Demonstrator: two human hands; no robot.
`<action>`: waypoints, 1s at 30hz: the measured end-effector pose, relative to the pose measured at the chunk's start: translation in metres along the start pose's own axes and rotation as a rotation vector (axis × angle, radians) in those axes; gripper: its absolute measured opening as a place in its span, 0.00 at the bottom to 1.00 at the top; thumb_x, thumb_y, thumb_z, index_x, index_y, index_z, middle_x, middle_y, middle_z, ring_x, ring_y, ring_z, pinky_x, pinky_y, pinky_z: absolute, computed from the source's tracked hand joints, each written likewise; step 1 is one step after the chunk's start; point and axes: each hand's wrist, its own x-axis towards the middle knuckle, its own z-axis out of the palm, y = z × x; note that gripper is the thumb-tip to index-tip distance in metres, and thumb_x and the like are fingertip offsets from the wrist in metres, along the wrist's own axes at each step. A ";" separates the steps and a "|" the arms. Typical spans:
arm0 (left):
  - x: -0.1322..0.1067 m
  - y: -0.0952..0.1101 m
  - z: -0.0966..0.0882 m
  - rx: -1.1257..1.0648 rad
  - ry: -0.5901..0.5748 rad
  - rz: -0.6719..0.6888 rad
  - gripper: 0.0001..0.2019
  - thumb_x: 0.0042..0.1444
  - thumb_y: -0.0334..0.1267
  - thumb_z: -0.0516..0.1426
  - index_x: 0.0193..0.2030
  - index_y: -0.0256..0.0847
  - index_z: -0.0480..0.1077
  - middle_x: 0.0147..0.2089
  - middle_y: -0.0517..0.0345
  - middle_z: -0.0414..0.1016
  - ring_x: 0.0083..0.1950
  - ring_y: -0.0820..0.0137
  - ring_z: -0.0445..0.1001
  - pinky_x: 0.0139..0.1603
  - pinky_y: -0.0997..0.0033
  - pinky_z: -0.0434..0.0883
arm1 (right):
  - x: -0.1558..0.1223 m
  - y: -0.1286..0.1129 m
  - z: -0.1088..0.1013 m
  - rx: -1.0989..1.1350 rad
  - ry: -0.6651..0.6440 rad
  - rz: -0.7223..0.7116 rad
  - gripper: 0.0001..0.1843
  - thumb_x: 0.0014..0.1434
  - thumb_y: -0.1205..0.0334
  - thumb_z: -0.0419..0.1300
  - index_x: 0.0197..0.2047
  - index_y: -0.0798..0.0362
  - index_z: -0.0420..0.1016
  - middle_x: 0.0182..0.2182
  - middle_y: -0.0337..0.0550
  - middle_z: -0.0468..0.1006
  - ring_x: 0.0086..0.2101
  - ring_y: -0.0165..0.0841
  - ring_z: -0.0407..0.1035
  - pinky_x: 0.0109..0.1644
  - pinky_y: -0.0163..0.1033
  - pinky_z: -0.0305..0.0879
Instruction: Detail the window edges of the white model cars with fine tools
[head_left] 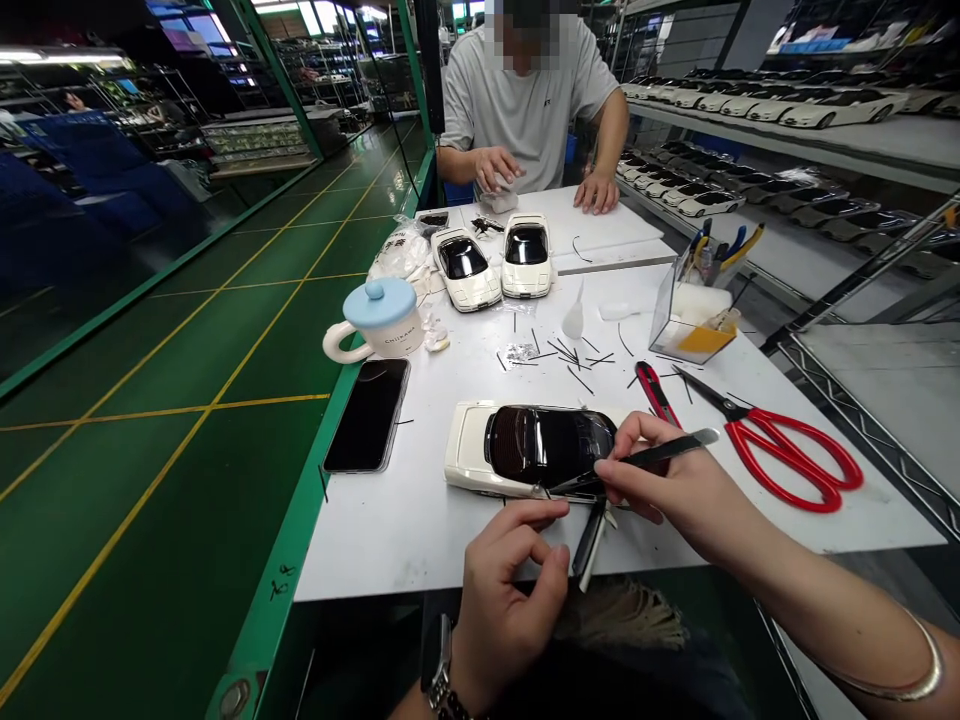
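Note:
A cream-white model car (465, 450) with a dark roof and windows lies lengthwise on the white table in front of me. A narrow black and white part, which looks like its opened door (590, 545), sticks out from the near side. My right hand (649, 465) pinches dark tweezers (667, 450). Their tips reach the car's near side, beside a small piece that I cannot make out. My left hand (517, 585) is just in front of that side, index finger stretched out and thumb apart; I see nothing held in it. Whether its fingertip touches the car I cannot tell.
Red-handled scissors (795, 455) and a red utility knife (656, 393) lie to the right. A phone (367, 415) and a lidded mug (382, 318) stand left. Black strips (577, 352) lie scattered beyond the car. Across the table sits a person (517, 110) near two model cars (527, 255).

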 end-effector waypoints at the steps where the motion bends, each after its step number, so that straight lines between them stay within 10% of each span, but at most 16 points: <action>1: 0.000 0.000 0.000 -0.003 -0.002 -0.001 0.10 0.57 0.30 0.54 0.24 0.39 0.66 0.47 0.53 0.76 0.47 0.67 0.76 0.49 0.65 0.74 | 0.000 0.001 0.000 -0.005 -0.003 -0.002 0.18 0.55 0.54 0.66 0.33 0.52 0.59 0.21 0.37 0.72 0.18 0.23 0.54 0.20 0.28 0.46; 11: 0.003 -0.001 -0.005 -0.042 -0.058 0.036 0.09 0.58 0.30 0.53 0.26 0.38 0.66 0.47 0.52 0.75 0.45 0.68 0.76 0.48 0.66 0.75 | 0.001 0.003 -0.002 0.063 -0.060 0.016 0.19 0.54 0.57 0.66 0.33 0.52 0.57 0.22 0.36 0.71 0.18 0.22 0.53 0.20 0.28 0.44; 15: 0.016 0.001 -0.013 0.236 0.124 0.220 0.05 0.55 0.27 0.56 0.37 0.40 0.68 0.43 0.53 0.73 0.45 0.68 0.73 0.46 0.66 0.72 | 0.001 0.000 -0.004 -0.017 -0.083 -0.041 0.16 0.55 0.58 0.65 0.32 0.52 0.59 0.24 0.38 0.71 0.21 0.25 0.59 0.20 0.30 0.47; 19: 0.037 0.000 -0.015 0.636 0.131 0.295 0.22 0.53 0.31 0.60 0.55 0.39 0.62 0.54 0.45 0.67 0.57 0.59 0.65 0.58 0.53 0.64 | 0.002 0.001 -0.005 -0.162 -0.077 -0.137 0.15 0.56 0.57 0.64 0.31 0.52 0.61 0.27 0.38 0.71 0.26 0.28 0.63 0.25 0.32 0.56; 30: 0.043 -0.017 -0.010 0.811 0.080 0.237 0.20 0.54 0.36 0.59 0.54 0.40 0.63 0.57 0.47 0.67 0.60 0.56 0.64 0.60 0.52 0.59 | 0.000 0.006 -0.006 -0.361 -0.057 -0.222 0.12 0.58 0.55 0.61 0.31 0.51 0.63 0.29 0.40 0.70 0.30 0.32 0.63 0.30 0.36 0.58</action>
